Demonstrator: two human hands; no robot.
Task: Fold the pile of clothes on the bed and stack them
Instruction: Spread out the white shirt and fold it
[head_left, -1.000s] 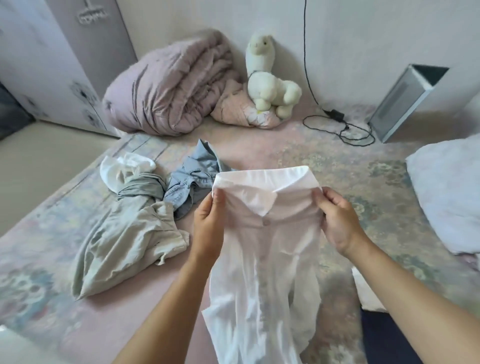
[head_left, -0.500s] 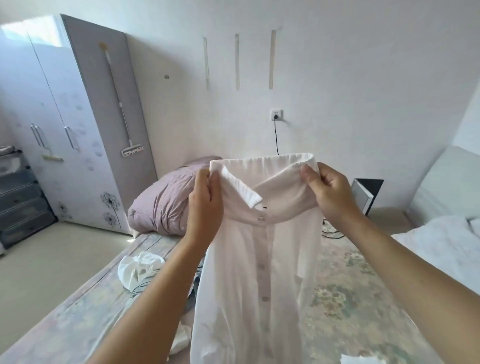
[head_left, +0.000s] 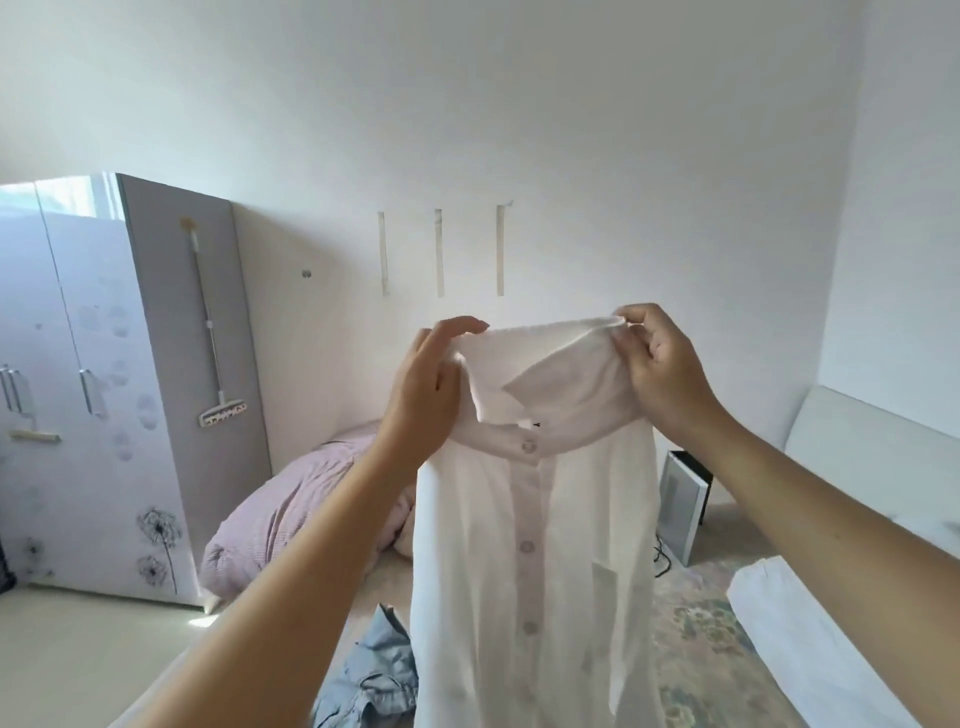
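Now the view is tilted higher than half a second ago: more wall shows, and the bed fills only the bottom edge. The white shirt has come up with the hands and hangs in the air above the bed, buttoned placket facing the camera, collar at the top, tail running out of view below.

Compared with the earlier frame, the left hand has loosened. It then pinched the collar's left end; now its fingers are stretched out almost straight and spread over the collar's left edge, touching the cloth. Whether the thumb grips anything behind cannot be told. The right hand keeps its hold as before: fingers curled, thumb and fingertips pinching the collar's right end, which is bunched between them.

Largest to smallest, the surroundings:
- wardrobe at left, a mop hanging on its side panel;
- rolled pink quilt at the head of the bed, partly behind the left forearm;
- white pillow at the right edge of the bed;
- blue garment lying crumpled on the bed, just left of the shirt;
- grey box-shaped appliance against the wall, right of the shirt.
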